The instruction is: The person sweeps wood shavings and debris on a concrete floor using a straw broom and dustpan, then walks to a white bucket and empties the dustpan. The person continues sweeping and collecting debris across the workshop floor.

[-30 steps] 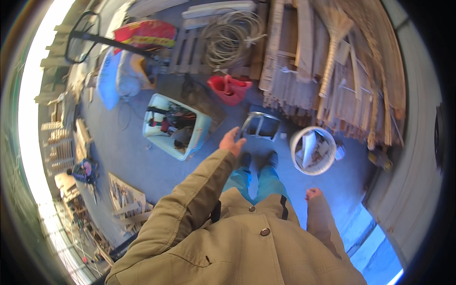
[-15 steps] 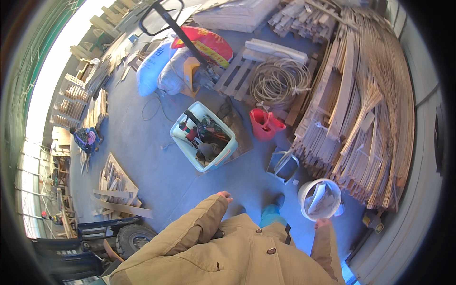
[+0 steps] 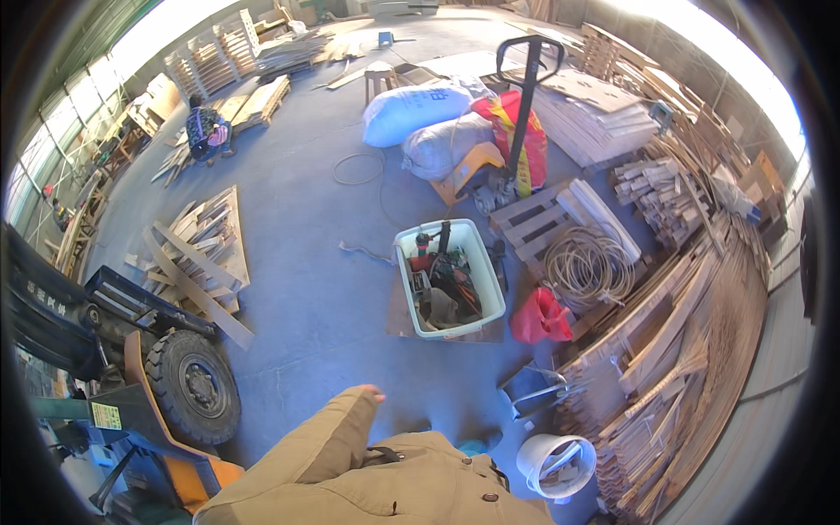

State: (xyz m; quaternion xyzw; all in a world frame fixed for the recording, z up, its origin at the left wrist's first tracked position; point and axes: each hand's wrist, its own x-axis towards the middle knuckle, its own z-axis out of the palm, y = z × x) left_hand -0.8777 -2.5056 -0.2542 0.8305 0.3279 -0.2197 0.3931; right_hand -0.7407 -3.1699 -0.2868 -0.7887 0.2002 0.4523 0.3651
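My left hand sticks out of a tan jacket sleeve, low over the floor in front of me. Only a small part of it shows past the cuff, too little to make out how its fingers lie; nothing is seen hanging from it. Ahead of it stands a pale green plastic tub packed with tools, among them dark and red-handled ones. My right hand is out of view. On that side a white bucket holds some pale pieces, and a dustpan-like metal scoop lies beyond it.
Left is a forklift with a big black tyre; boards lie beyond it. A red bucket, coiled hose, pallet jack and full sacks stand ahead. Timber stacks line the right. A person crouches far left.
My view has swung left and up, so the tub and buckets sit further down and the forklift shows more. My right hand, near the white bucket before, has left the picture.
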